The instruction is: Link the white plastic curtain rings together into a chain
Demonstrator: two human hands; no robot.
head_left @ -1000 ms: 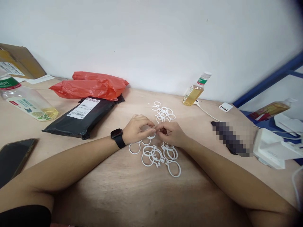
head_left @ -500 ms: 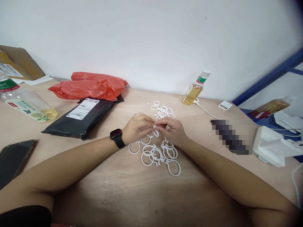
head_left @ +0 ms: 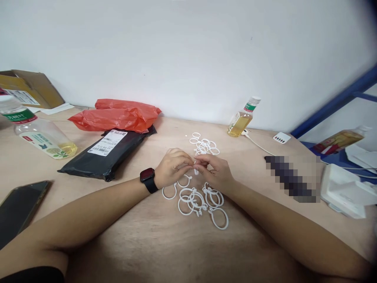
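Note:
My left hand (head_left: 174, 168) and my right hand (head_left: 216, 172) meet fingertip to fingertip over the table, both closed in a pinch. Between them is a white plastic curtain ring (head_left: 196, 171), seen nearly edge-on and partly covered by the fingers. Just below my hands lies a loose group of white rings (head_left: 185, 190) with small clip-like ends, several of them overlapping. Beyond my fingertips, a second heap of white rings (head_left: 196, 135) rests on the wood. A black watch (head_left: 147, 179) is on my left wrist.
To the left lie a black parcel (head_left: 91, 163), a red plastic bag (head_left: 118, 116), a tilted bottle (head_left: 44, 137) and a phone (head_left: 23, 208). Another bottle (head_left: 240, 124) stands near the wall. On the right are a charger hub (head_left: 282, 137), a blurred-out dark object (head_left: 290, 179) and a white box (head_left: 338, 192).
The whole scene sits slightly lower in view as the camera has tilted. My hands stay together at the held ring, with the fingers shifted slightly; the rings on the table have not visibly moved.

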